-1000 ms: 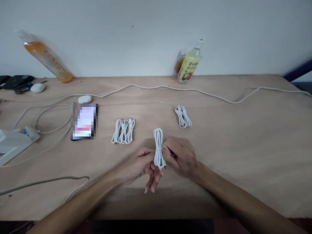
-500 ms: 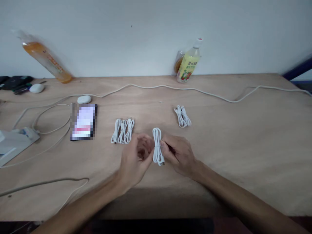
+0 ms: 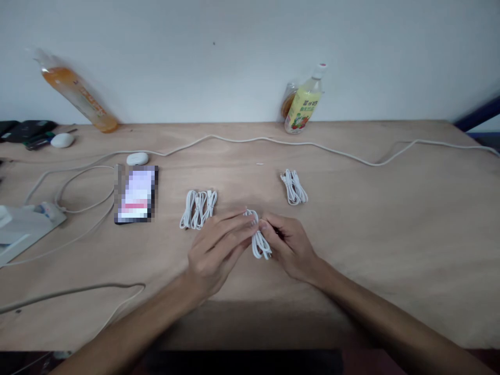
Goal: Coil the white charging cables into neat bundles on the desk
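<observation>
Between my hands, above the table, is a coiled white cable (image 3: 261, 245), bundled at its middle. My right hand (image 3: 291, 242) pinches it from the right with thumb and fingers. My left hand (image 3: 219, 247) reaches across from the left, its fingers lying over the coil's upper part and hiding some of it; they press on the cable. Several white cable bundles (image 3: 198, 209) lie side by side just beyond my left hand. Farther off to the right, more bundled white cable (image 3: 294, 186) rests on the wood.
A phone (image 3: 137, 194) and white earbud case (image 3: 137, 159) are on the left. A long white cord (image 3: 281, 140) crosses the wooden table (image 3: 371, 224). An orange bottle (image 3: 78, 99) and a yellow drink bottle (image 3: 303, 107) lean against the wall. A white box-like object (image 3: 27, 229) sits at far left.
My left hand has turned over, its fingers now laid across the coil's top. The coil has tilted, its lower end swinging right. My right hand keeps its pinch.
</observation>
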`<action>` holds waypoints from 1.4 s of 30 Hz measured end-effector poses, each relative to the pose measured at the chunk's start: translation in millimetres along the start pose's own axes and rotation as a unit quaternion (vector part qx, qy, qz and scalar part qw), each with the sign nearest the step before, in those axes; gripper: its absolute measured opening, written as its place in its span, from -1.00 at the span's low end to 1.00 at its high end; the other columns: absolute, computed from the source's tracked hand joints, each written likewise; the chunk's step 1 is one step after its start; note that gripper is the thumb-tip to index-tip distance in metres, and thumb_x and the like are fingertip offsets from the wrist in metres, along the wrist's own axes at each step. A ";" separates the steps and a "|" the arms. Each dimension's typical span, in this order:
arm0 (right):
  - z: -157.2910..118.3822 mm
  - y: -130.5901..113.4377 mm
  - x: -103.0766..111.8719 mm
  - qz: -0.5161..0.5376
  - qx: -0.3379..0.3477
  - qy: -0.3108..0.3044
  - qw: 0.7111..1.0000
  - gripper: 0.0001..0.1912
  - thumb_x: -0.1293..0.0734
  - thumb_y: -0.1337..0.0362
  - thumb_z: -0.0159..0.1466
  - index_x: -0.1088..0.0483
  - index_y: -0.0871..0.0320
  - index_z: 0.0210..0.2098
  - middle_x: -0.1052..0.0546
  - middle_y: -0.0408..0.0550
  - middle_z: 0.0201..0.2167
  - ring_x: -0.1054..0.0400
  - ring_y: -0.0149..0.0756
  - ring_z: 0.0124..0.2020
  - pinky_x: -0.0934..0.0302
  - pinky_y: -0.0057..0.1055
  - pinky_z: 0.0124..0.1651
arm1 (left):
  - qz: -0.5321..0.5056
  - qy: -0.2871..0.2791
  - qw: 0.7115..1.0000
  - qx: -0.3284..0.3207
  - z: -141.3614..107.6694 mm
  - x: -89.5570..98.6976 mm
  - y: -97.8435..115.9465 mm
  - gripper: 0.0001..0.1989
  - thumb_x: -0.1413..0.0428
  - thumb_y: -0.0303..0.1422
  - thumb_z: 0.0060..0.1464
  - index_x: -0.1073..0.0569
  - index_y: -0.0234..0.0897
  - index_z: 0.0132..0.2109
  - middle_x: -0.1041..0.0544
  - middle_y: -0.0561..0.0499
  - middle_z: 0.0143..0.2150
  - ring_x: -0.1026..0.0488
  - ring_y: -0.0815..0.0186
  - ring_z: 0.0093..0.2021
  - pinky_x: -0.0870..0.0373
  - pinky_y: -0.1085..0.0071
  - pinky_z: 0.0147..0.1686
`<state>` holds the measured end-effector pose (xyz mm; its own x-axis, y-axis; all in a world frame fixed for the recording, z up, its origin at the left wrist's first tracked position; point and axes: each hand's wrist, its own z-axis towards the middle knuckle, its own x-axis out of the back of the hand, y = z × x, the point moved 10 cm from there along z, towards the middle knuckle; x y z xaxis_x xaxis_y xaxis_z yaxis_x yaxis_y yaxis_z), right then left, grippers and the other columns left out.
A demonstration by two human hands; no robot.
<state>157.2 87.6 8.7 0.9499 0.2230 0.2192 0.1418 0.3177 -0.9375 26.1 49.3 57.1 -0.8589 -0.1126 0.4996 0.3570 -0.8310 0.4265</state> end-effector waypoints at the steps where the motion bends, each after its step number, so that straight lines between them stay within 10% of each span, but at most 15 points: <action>1: 0.4 -0.7 0.2 -0.003 0.003 -0.001 1.000 -0.63 -0.22 0.25 0.53 -0.21 0.07 -0.44 -0.25 -0.27 -0.56 -0.09 -0.41 -0.54 -0.03 -0.41 -0.41 | -0.011 -0.001 1.000 0.013 0.0 -0.6 -1.6 -0.67 -0.26 -0.67 0.29 -0.61 -0.38 0.15 -0.72 -0.24 0.10 -0.62 0.11 0.24 -0.57 0.17 0.25; 9: 0.6 -5.7 6.2 -0.051 0.033 0.007 0.998 -0.65 -0.22 0.29 0.50 -0.17 0.07 -0.45 -0.19 -0.26 -0.54 -0.05 -0.40 -0.51 0.04 -0.41 -0.42 | -0.132 0.024 0.970 0.203 -6.4 -6.8 -31.5 -0.85 -0.38 -0.52 0.23 -0.72 -0.27 -0.06 -0.80 -0.01 -0.16 -0.74 0.35 -0.18 -0.61 0.55 -0.06; 15: -0.4 -7.6 5.6 -0.073 0.052 0.008 0.996 -0.65 -0.20 0.33 0.50 -0.16 0.07 -0.45 -0.21 -0.27 -0.56 -0.06 -0.41 -0.54 0.06 -0.40 -0.44 | -0.324 0.027 0.847 0.420 -24.1 -33.5 -61.3 -0.90 -0.42 -0.50 0.11 -0.75 -0.19 -0.27 -0.79 0.08 -0.31 -0.74 0.33 -0.29 -0.65 0.54 -0.21; 27: -2.9 -26.4 8.2 -0.127 0.145 0.029 0.981 -0.65 -0.20 0.44 0.48 -0.13 0.06 -0.43 -0.19 -0.29 -0.55 -0.03 -0.44 -0.57 0.09 -0.39 -0.46 | -0.499 -0.019 0.680 0.536 -44.2 -69.5 -63.5 -0.72 -0.52 -0.15 0.04 -0.78 -0.27 -0.26 -0.73 -0.02 -0.42 -0.66 0.32 -0.43 -0.66 0.47 -0.36; 33: -2.2 -22.7 9.2 -0.115 0.119 0.036 0.986 -0.64 -0.21 0.40 0.49 -0.13 0.05 -0.45 -0.18 -0.29 -0.56 -0.02 -0.43 -0.58 0.08 -0.36 -0.46 | -0.508 -0.014 0.675 0.534 -47.6 -71.1 -65.6 -0.69 -0.50 -0.12 0.07 -0.78 -0.30 -0.24 -0.73 -0.06 -0.38 -0.63 0.30 -0.42 -0.66 0.41 -0.34; 42: 1.3 -0.3 10.6 0.004 0.015 0.035 0.999 -0.68 -0.19 0.26 0.55 -0.26 0.07 -0.38 -0.30 -0.23 -0.48 -0.17 -0.37 -0.47 -0.07 -0.40 -0.40 | -0.419 0.016 0.751 0.510 -46.2 -54.0 -77.8 -0.75 -0.44 -0.15 0.17 -0.79 -0.25 -0.16 -0.79 -0.08 -0.25 -0.68 0.28 -0.31 -0.64 0.40 -0.17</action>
<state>166.8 91.1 11.7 0.9681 0.1611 0.1917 0.1270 0.3440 -0.9303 27.8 94.8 -37.9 -0.9418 0.1904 -0.2770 -0.2313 0.2308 0.9451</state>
